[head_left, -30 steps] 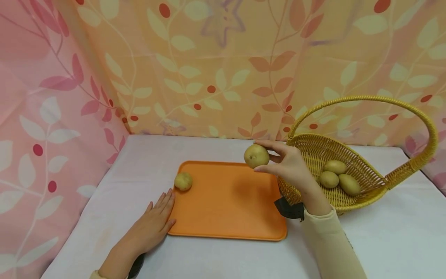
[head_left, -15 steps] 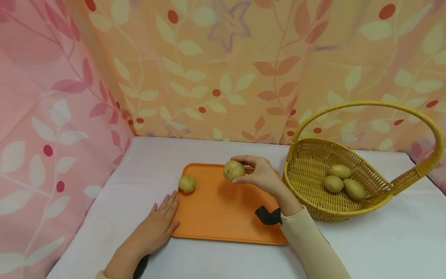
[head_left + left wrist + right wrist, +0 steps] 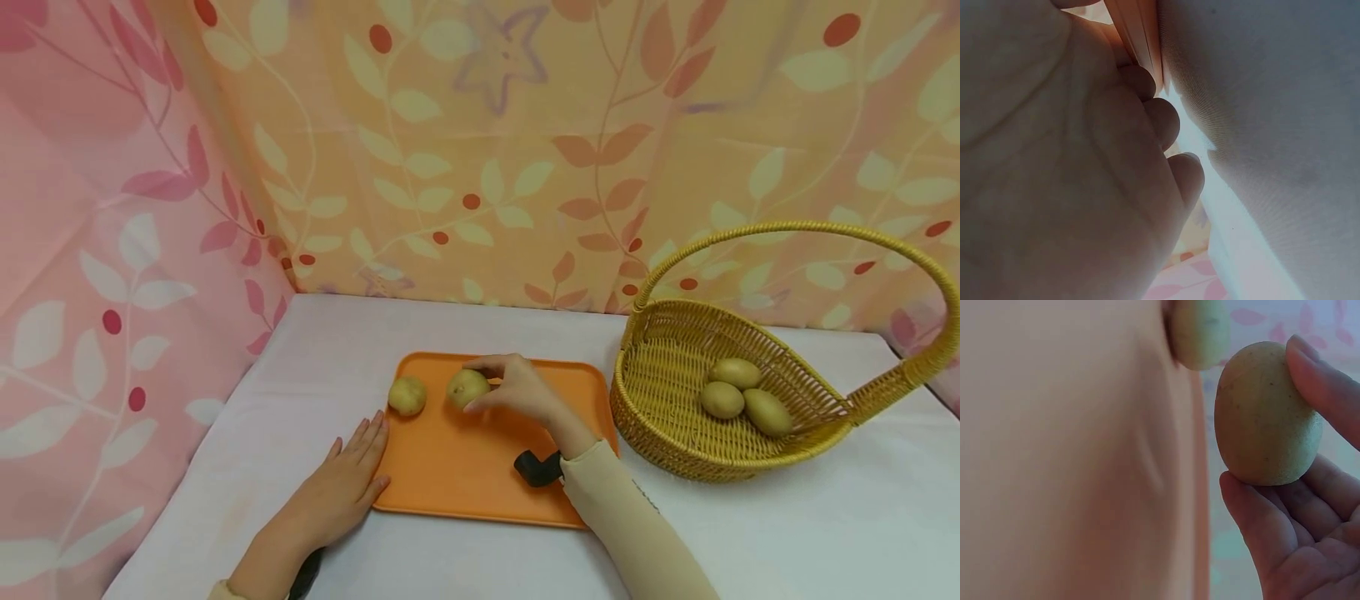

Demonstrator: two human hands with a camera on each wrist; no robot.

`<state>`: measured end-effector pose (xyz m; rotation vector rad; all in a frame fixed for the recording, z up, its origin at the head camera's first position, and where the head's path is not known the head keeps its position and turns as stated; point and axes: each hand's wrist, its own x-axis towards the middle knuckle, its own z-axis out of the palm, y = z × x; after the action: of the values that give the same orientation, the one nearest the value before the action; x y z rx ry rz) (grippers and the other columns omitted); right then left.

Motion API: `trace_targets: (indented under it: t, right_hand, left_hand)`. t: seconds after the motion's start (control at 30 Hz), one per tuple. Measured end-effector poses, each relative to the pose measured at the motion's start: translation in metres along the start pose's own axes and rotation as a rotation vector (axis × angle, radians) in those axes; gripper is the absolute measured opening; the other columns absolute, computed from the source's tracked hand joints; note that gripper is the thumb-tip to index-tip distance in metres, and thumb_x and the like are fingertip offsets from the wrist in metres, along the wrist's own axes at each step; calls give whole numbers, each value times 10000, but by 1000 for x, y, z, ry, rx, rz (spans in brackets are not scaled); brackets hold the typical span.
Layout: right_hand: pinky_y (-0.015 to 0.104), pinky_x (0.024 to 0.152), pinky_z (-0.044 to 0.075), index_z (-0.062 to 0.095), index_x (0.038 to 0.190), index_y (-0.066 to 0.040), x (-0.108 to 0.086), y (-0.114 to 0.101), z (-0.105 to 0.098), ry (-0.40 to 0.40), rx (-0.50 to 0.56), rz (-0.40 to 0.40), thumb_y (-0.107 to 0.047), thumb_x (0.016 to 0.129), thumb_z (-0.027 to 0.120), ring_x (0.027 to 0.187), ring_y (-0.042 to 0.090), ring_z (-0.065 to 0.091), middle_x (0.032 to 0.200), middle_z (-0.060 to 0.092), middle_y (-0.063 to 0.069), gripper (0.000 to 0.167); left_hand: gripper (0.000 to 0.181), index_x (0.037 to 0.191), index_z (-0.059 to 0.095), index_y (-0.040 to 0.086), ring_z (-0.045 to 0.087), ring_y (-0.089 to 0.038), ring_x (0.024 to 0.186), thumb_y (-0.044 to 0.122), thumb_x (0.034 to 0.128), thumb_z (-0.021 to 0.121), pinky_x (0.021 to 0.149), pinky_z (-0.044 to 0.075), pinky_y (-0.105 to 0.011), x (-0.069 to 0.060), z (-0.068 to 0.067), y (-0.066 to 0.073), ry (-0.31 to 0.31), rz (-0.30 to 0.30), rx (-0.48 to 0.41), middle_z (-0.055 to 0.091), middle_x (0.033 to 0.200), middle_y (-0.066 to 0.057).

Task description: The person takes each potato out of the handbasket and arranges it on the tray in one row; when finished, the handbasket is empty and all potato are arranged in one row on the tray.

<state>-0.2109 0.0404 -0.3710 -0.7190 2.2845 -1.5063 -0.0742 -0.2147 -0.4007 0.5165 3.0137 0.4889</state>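
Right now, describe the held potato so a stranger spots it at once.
Find the orange tray left of the hoop-handled wicker basket. Over the tray's far half, the right grip pinches a potato. Being held sets it apart from the other potato at the tray's left edge and the three potatoes in the basket.

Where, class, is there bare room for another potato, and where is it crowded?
Bare: the orange tray's front, between left hand and black wrist device; white cloth between tray and backdrop; the basket's floor left of its three potatoes. Crowded: the tray's back left, where one potato lies and the right hand holds another potato.
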Motion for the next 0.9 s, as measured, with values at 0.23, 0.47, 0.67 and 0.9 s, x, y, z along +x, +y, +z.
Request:
trace_targets:
  t: [0.23, 0.47, 0.67, 0.9]
  right_hand:
    - [312, 868, 487, 642, 1203, -26, 9, 7, 13, -25, -85, -1, -107, 670, 855, 1038, 204, 595, 1131, 657, 63, 579]
    - [328, 926, 459, 620, 1232, -29, 14, 8, 19, -71, -117, -25, -91, 696, 838, 1109, 224, 563, 1200, 626, 84, 582]
    - [335, 956, 436, 565, 1284, -2, 16, 12, 19, -111, -66, -14, -76, 727, 813, 1149, 231, 535, 1254, 589, 107, 614]
    - [319, 895, 464, 580, 1259, 1, 14, 14, 16, -79, -22, 28, -73, 715, 821, 1077, 215, 555, 1199, 608, 94, 599]
  left_hand:
    - [633, 1457, 261, -53, 198, -353, 1396, 243, 967, 532, 1061, 202, -605, 0, 0, 1, -12, -4, 2, 212, 1530, -183]
    - [630, 1456, 263, -55, 204, -355, 1393, 231, 965, 535, 1061, 209, -602, 0, -1, 1, 2, 2, 6, 209, 1531, -178]
    - [634, 1461, 253, -49, 194, -353, 1397, 232, 966, 533, 1063, 201, -603, 0, -1, 1, -5, -3, 1, 197, 1536, -171]
    - [632, 1458, 257, -55, 198, -357, 1395, 231, 966, 533, 1062, 203, -604, -1, -2, 3, -6, 0, -1, 205, 1531, -182]
